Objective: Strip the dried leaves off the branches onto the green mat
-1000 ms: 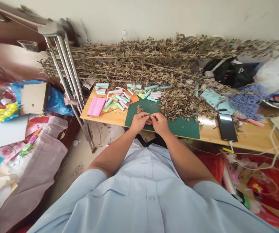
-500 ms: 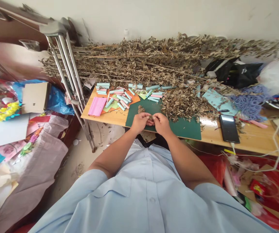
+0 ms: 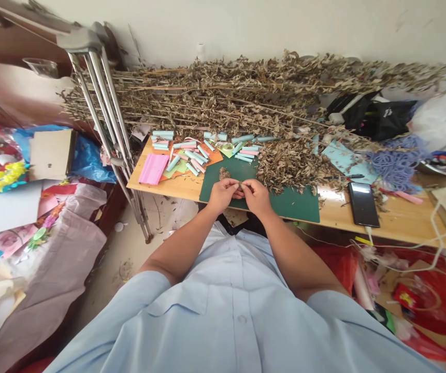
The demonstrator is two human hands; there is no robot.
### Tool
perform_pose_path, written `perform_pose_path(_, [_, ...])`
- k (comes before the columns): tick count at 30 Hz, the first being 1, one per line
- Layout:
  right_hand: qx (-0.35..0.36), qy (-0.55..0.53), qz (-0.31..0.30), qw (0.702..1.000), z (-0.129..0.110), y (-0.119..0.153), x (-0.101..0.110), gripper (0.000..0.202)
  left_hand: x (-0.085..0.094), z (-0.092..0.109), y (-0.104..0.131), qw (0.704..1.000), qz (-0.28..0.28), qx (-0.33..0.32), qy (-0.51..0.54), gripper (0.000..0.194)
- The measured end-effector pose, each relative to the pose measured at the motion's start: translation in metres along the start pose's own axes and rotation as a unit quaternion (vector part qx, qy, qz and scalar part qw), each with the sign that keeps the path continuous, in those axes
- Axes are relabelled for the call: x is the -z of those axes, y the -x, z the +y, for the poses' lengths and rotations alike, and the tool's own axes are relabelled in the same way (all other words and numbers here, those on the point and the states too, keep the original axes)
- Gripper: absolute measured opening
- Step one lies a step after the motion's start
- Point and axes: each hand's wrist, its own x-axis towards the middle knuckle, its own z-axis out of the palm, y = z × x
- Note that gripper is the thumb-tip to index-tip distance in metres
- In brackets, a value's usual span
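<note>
My left hand (image 3: 223, 196) and my right hand (image 3: 256, 197) meet over the front edge of a green cutting mat (image 3: 296, 205). Both are closed, thumbs and fingers pinching a small bit of dried leaf (image 3: 240, 185) between them; most of it is hidden by the fingers. Just behind my left hand lies a small brown clump of crumbled leaf (image 3: 224, 174). A loose heap of dried leaves (image 3: 292, 168) covers the mat's right part, beyond my right hand. Small blue and pink paper rolls (image 3: 195, 155) lie to the left on coloured paper sheets.
Long dried leafy stalks (image 3: 207, 98) stretch along the wall at the back. A black phone (image 3: 363, 204) with a cable lies at the right of the wooden table (image 3: 333, 220), near purple yarn (image 3: 396, 158). Metal crutches (image 3: 108, 114) lean at the left, by a pink paper stack (image 3: 153, 169).
The fingertips have shifted slightly and cover more of the dried leaf. The whole view has moved a little; the things on the table stay as they were.
</note>
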Motion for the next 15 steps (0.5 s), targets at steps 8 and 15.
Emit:
perform_pose_path(8, [-0.011, -0.039, -0.012, 0.999, 0.0057, 0.0015, -0.0001, 0.016, 0.0008, -0.0051, -0.0013, 0.999, 0.024, -0.022, -0.016, 0.032])
perform_pose_path(15, [-0.021, -0.076, -0.028, 0.996, 0.0070, 0.0030, 0.0010, 0.019, 0.0017, -0.0062, -0.0016, 0.998, 0.035, -0.042, -0.043, 0.035])
